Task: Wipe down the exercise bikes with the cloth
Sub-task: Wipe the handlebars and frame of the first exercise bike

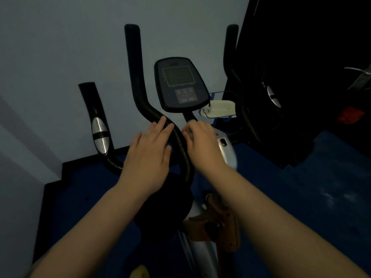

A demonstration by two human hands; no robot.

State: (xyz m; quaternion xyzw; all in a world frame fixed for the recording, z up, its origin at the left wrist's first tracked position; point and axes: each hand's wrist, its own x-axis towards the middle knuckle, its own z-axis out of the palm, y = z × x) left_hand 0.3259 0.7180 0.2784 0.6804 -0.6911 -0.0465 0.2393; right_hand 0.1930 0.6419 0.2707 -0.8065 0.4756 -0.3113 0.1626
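Presently, the left hand lies flat, fingers straight, on the bike's handlebar. The right hand, just right of the handlebar, is blurred; its grip cannot be told. No cloth is visible. Risk: bare hands clean nothing. The tray right of the console holds nothing discernible.

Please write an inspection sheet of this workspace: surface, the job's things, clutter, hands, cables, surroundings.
Surface: dark blue floor; no table.
Job's things: exercise bike with black handlebar, console, dark seat; cloth not seen.
Clutter: white tray in a blue wire holder behind the console; red object at right.
Hands: left hand rests flat, fingers straight, on the handlebar; right hand is at the console stem, grip unclear through blur.
Cables: nothing seen.
Surroundings: pale wall, dim light, second dark machine at right.
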